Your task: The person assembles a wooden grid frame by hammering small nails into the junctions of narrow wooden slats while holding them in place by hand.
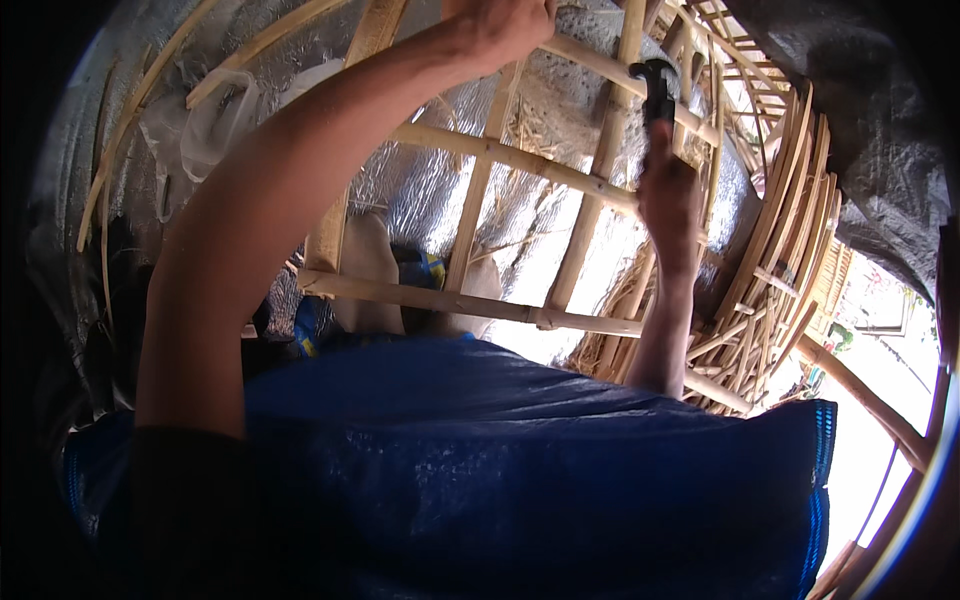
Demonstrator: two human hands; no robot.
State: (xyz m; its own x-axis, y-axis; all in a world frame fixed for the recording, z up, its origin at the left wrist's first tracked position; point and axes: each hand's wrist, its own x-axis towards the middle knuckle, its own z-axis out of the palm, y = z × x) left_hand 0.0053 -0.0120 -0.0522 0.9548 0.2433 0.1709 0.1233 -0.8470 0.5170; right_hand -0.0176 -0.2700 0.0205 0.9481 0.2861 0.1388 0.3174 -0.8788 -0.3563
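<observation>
A bamboo frame (540, 165) of crossed poles and slats stands in front of me, over my lap. My right hand (668, 195) is closed round the handle of a dark-headed hammer (657, 82), held upright over the right part of the frame. My left arm reaches up to the top edge of the view. There my left hand (505, 28) is closed beside an upper pole, partly cut off; what its fingers hold is hidden. A dark blue sheet (500, 460) covers my lap.
Stacked bamboo slats (785, 210) stand at the right, with a slanting pole (865, 390) beyond them. Crinkled silvery sheeting (410, 215) lies beneath the frame. Curved bamboo strips (135, 120) and a clear plastic bag (215, 125) are at the upper left.
</observation>
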